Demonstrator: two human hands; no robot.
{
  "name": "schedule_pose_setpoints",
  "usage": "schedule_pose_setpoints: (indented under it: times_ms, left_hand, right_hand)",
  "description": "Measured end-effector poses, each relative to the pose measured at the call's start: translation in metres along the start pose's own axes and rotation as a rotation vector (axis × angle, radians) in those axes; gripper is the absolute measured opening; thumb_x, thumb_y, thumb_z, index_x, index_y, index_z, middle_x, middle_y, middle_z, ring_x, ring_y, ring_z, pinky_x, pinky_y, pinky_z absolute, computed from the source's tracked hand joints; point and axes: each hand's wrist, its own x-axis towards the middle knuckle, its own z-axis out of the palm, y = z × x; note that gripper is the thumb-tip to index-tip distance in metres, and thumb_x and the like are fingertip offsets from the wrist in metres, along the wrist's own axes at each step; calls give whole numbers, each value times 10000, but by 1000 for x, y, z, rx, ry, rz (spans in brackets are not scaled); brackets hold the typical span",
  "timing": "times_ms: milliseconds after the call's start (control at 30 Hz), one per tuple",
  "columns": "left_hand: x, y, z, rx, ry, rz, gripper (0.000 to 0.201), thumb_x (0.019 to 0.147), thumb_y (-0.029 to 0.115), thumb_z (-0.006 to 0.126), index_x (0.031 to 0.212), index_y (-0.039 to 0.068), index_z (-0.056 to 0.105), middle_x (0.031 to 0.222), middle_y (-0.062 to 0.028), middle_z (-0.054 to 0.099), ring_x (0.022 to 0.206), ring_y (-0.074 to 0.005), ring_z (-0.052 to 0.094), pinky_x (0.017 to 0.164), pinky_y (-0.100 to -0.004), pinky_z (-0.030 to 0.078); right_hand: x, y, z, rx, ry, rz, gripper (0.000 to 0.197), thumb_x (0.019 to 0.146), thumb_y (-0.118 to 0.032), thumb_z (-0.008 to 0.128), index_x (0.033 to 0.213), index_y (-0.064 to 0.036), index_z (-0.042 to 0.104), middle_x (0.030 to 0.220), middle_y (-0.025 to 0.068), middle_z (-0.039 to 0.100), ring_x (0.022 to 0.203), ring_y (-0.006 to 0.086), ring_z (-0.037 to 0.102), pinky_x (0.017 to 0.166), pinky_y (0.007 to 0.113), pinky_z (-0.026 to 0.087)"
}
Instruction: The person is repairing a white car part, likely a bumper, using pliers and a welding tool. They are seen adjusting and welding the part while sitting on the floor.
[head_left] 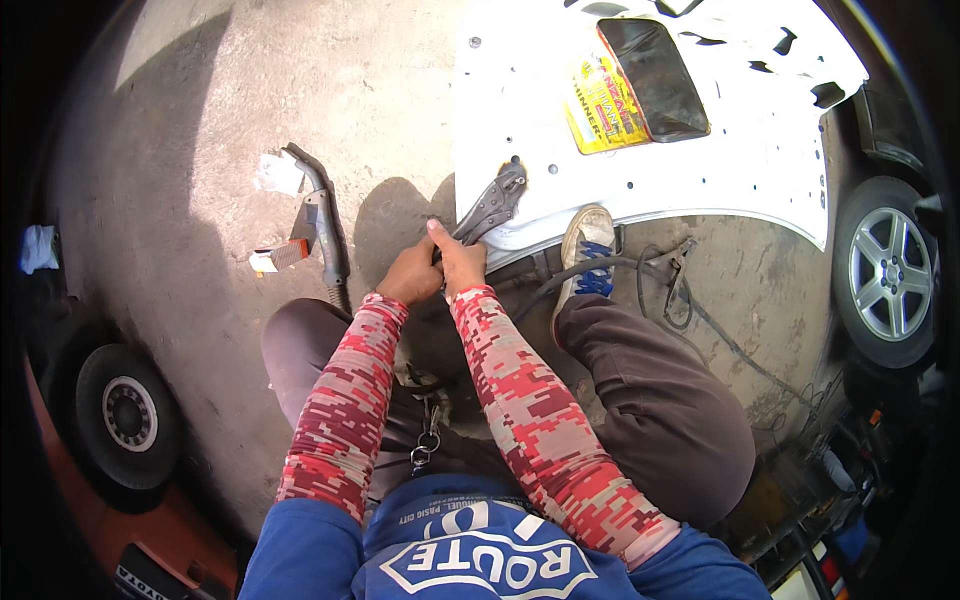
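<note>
Both of my hands are together at the near edge of a white sheet-metal car panel (640, 205). My right hand (463, 262) is wrapped round the handles of a pair of locking pliers (492, 207), thumb pointing forward. Close against it, my left hand (410, 272) is closed at the handle end, its fingertips partly hidden. The pliers' jaws lie over the panel's near left edge, beside a dark, scorched-looking spot; their exact bite cannot be made out. On the panel rests a yellow tin (610, 105) with a dark open side.
A welding torch (325, 230) lies on the concrete to the left, near a small orange-and-white box (279, 257) and crumpled white wrapping (280, 173). A cable clamp (678, 256) and dark cables lie right of my shoe (588, 245). Vehicle wheels (888, 272) stand at both sides.
</note>
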Motion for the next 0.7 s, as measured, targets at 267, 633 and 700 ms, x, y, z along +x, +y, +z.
schedule_pose_setpoints:
  times_ms: [267, 633, 700]
  left_hand:
    - [6, 8, 10, 128, -38, 42, 527, 907, 380, 701, 1233, -27, 624, 1154, -308, 720, 1081, -490, 686, 933, -521, 556]
    - [-5, 20, 46, 30, 55, -115, 457, 929, 430, 659, 1184, 54, 704, 1160, -250, 739, 1101, -446, 697, 945, -542, 549]
    - [-3, 17, 39, 140, 25, -104, 434, 924, 414, 671, 1183, 67, 707, 1147, -244, 743, 1085, -436, 705, 932, -541, 553]
  right_hand:
    - [3, -19, -7, -435, 47, -18, 978, 812, -378, 890, 1362, 242, 371, 1354, 409, 570, 1269, 487, 603, 1092, 463, 490]
    - [5, -16, -28, -653, 35, -77, 801, 906, -327, 758, 1285, 218, 311, 1284, 458, 574, 1198, 559, 622, 1069, 509, 507]
    - [10, -10, -24, -591, 41, -63, 817, 901, -336, 768, 1290, 218, 312, 1305, 462, 560, 1227, 561, 604, 1095, 505, 488]
